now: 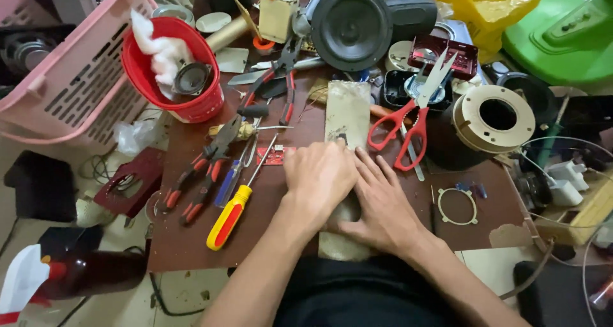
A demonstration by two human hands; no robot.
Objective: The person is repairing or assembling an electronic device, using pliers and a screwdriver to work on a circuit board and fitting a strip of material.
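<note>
Head view looks down on a cluttered brown tabletop [191,237]. Both hands lie flat, palms down, on a grey-beige strip [347,113] that runs from the speaker end of the tabletop towards the person. The left hand [317,177] rests on the strip's left part, fingers spread loosely and curled a little at the tips; its grip is open, closing on nothing. The right hand [383,205] lies just beside it, partly under the left hand's edge, fingers stretched forward and fanned; its grip is open too. The strip shows bare beyond the fingertips and again below the wrists, so the hands cover its middle.

Just left of the left hand lies a small red circuit board [273,156], touching or nearly touching the fingers. Further left lies a yellow-and-red screwdriver [230,215], with red-handled pliers [201,174] beyond it. Red scissors [408,122] lie open just past the right hand's fingertips. A thin ring [457,205] sits to the right of the right hand. A black speaker [351,27] stands at the strip's far end, and a red bucket [185,78] stands well to the left.
</note>
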